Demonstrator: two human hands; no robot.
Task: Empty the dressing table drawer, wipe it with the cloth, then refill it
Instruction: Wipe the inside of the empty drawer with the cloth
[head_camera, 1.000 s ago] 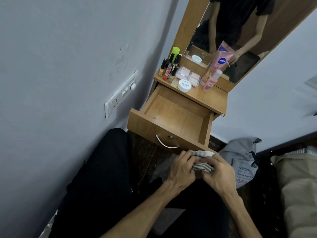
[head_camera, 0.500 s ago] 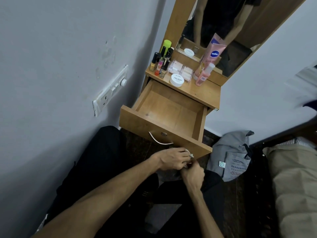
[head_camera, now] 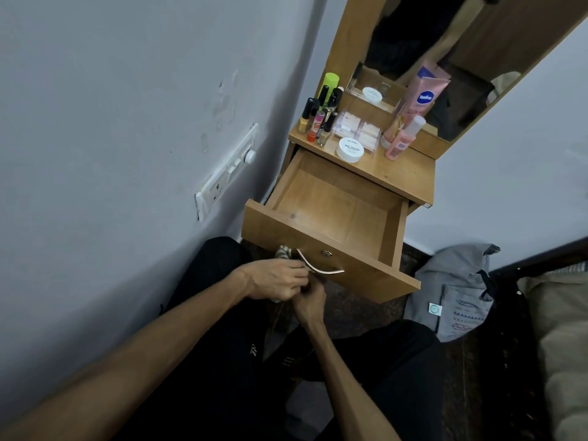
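The wooden drawer [head_camera: 331, 240] of the dressing table stands pulled out, its inside bare. Below its front, by the curved metal handle [head_camera: 318, 268], my left hand [head_camera: 275, 280] and my right hand [head_camera: 310, 299] are closed together on a striped cloth [head_camera: 283, 252], of which only a small bunch shows above my left hand. On the table top [head_camera: 401, 176] stand several small bottles [head_camera: 318, 119], clear boxes [head_camera: 358, 130], a white round tub [head_camera: 350, 150], a pink bottle [head_camera: 404, 138] and a pink tube [head_camera: 420, 98].
A grey wall with a white switch plate [head_camera: 227, 173] runs close on the left. A mirror [head_camera: 445, 58] rises behind the table. A grey bag [head_camera: 455, 294] lies on the dark floor to the right, with bedding [head_camera: 560, 329] beyond it. My dark-trousered legs fill the foreground.
Both hands moved left with the cloth, from under the drawer's right corner to beside its handle. The cloth, earlier spread between the hands, is now mostly hidden in them. The view shifted too.
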